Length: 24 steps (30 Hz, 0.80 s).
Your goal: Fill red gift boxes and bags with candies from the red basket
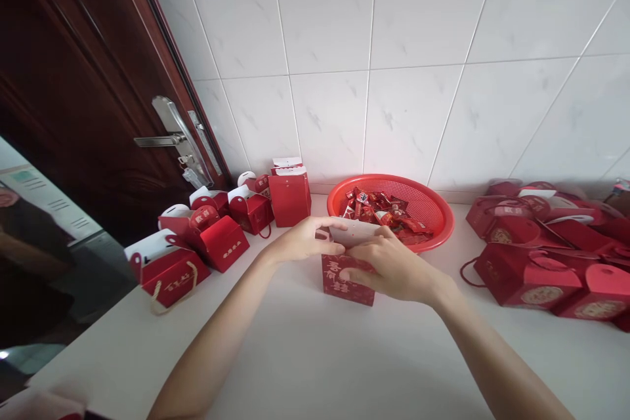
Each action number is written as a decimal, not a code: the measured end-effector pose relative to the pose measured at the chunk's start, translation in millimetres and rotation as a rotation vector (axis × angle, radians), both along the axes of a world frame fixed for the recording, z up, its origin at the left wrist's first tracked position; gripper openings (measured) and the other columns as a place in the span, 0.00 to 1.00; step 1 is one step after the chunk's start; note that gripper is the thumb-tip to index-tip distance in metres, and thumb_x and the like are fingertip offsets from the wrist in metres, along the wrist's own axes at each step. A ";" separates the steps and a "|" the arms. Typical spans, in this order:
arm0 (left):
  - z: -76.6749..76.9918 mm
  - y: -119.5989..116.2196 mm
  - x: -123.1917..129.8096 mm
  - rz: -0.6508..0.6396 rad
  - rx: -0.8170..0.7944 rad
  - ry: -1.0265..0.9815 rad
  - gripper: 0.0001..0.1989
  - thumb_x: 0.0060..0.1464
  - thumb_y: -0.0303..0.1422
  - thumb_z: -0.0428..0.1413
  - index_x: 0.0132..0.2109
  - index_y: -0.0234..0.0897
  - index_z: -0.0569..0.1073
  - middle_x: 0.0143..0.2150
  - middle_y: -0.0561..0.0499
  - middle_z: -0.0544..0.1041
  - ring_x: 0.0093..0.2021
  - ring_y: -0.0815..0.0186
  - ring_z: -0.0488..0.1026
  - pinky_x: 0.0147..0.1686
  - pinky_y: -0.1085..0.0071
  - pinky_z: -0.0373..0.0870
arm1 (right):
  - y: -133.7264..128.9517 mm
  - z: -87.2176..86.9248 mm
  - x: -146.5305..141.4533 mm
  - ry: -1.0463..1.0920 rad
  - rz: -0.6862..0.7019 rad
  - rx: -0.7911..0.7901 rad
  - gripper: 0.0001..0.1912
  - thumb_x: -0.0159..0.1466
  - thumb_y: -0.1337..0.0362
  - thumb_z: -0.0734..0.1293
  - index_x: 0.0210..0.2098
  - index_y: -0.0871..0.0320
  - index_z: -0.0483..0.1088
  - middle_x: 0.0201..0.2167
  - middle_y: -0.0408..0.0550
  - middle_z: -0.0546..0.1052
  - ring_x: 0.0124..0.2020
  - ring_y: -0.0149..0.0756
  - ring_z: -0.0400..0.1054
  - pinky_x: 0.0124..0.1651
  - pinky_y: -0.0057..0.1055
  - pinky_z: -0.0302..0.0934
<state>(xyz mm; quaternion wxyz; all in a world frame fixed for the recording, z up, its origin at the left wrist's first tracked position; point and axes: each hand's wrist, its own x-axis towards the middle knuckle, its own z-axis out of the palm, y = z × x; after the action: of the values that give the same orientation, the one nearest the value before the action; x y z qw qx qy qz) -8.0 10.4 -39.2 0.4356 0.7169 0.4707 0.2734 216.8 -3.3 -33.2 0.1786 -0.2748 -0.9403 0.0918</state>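
White bench (pixel 295 354): left hand (pixel 311 240) and right hand (pixel 391 266) are clasping a red carton (pixel 348 293).
Chinese lettering (pixel 333 272) is marking its front; a perforated basket (pixel 441 211) is holding glossy packets (pixel 377 204).

The lettered red box (pixel 344 291) stands upright, white-lined flap (pixel 355 230) raised.

The left forearm (pixel 231 321) and right forearm (pixel 480 341) were bare for all the length that showed, slender, smooth in outline and tapering toward narrow wrists (pixel 436 287), while the left hand (pixel 306 240) and right hand (pixel 394 266) were bare too, with slim fingers (pixel 359 277)
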 end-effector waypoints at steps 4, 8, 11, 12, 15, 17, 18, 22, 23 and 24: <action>-1.4 0.5 -0.9 -0.028 0.022 -0.007 0.24 0.49 0.38 0.66 0.54 0.41 0.77 0.59 0.44 0.75 0.49 0.54 0.77 0.49 0.60 0.72 | -5.3 0.5 -2.7 -0.059 -0.003 -0.097 0.12 0.70 0.58 0.65 0.35 0.57 0.75 0.35 0.48 0.80 0.36 0.41 0.74 0.50 0.42 0.62; -1.4 1.1 0.0 -0.030 0.044 -0.013 0.21 0.51 0.37 0.65 0.53 0.41 0.78 0.60 0.44 0.75 0.53 0.52 0.75 0.50 0.59 0.72 | -8.2 -4.0 -11.5 -0.130 -0.097 -0.069 0.11 0.69 0.59 0.65 0.39 0.61 0.75 0.37 0.54 0.80 0.39 0.46 0.74 0.45 0.40 0.63; -2.5 2.0 0.4 -0.038 0.071 -0.017 0.19 0.52 0.37 0.64 0.51 0.41 0.78 0.59 0.44 0.76 0.56 0.52 0.74 0.52 0.59 0.71 | -5.1 -9.9 -16.2 -0.200 -0.124 -0.022 0.08 0.66 0.63 0.67 0.39 0.63 0.74 0.33 0.55 0.79 0.39 0.49 0.74 0.48 0.43 0.62; -2.5 2.0 0.2 -0.042 0.082 -0.014 0.19 0.53 0.38 0.64 0.51 0.41 0.79 0.59 0.44 0.76 0.55 0.52 0.74 0.52 0.59 0.71 | -3.5 -10.2 -15.6 -0.186 -0.123 -0.039 0.07 0.66 0.64 0.67 0.40 0.62 0.74 0.33 0.54 0.79 0.38 0.48 0.74 0.46 0.41 0.62; 0.1 0.6 -0.8 -0.039 0.119 0.031 0.18 0.54 0.41 0.63 0.51 0.41 0.79 0.56 0.45 0.78 0.53 0.54 0.75 0.55 0.58 0.69 | 0.7 -4.1 -5.2 -0.054 -0.085 -0.190 0.07 0.67 0.65 0.65 0.43 0.57 0.74 0.37 0.49 0.80 0.34 0.40 0.73 0.36 0.33 0.62; 3.7 -1.4 -1.7 -0.064 0.134 0.079 0.21 0.54 0.42 0.63 0.54 0.43 0.77 0.58 0.47 0.77 0.57 0.54 0.73 0.58 0.58 0.67 | 2.7 3.3 6.5 0.065 -0.071 -0.285 0.08 0.66 0.64 0.66 0.44 0.54 0.73 0.38 0.45 0.79 0.33 0.36 0.72 0.34 0.30 0.61; 5.5 -2.4 -2.1 -0.080 0.139 0.097 0.23 0.53 0.42 0.64 0.56 0.45 0.76 0.60 0.48 0.76 0.59 0.55 0.72 0.59 0.59 0.66 | 3.7 6.7 12.6 0.122 -0.073 -0.306 0.08 0.65 0.63 0.67 0.44 0.53 0.73 0.39 0.44 0.79 0.34 0.35 0.72 0.35 0.29 0.61; 8.3 -4.4 -2.4 -0.074 0.172 0.127 0.31 0.48 0.38 0.67 0.60 0.48 0.73 0.63 0.50 0.73 0.57 0.56 0.73 0.57 0.61 0.68 | 8.0 14.2 31.7 0.212 -0.174 -0.272 0.08 0.61 0.58 0.71 0.35 0.54 0.70 0.35 0.43 0.77 0.35 0.35 0.70 0.35 0.29 0.61; 7.5 -4.1 -2.0 -0.064 0.184 0.125 0.31 0.49 0.37 0.67 0.61 0.48 0.72 0.63 0.50 0.73 0.56 0.56 0.73 0.56 0.62 0.69 | 9.1 14.7 34.4 0.186 -0.209 -0.263 0.09 0.61 0.57 0.71 0.32 0.54 0.68 0.32 0.43 0.76 0.33 0.35 0.69 0.33 0.29 0.59; 6.3 -3.5 -1.6 -0.055 0.195 0.124 0.32 0.49 0.36 0.66 0.62 0.48 0.71 0.63 0.49 0.73 0.55 0.57 0.74 0.55 0.63 0.70 | 10.2 15.0 36.3 0.151 -0.245 -0.256 0.11 0.60 0.56 0.71 0.31 0.54 0.67 0.30 0.42 0.74 0.31 0.34 0.67 0.31 0.28 0.58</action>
<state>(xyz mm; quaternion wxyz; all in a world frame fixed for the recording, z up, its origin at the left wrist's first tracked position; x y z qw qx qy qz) -9.5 6.9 -33.0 0.3412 0.7839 0.4482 0.2610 253.1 6.9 -18.2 0.2220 -0.4003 -0.8643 0.2088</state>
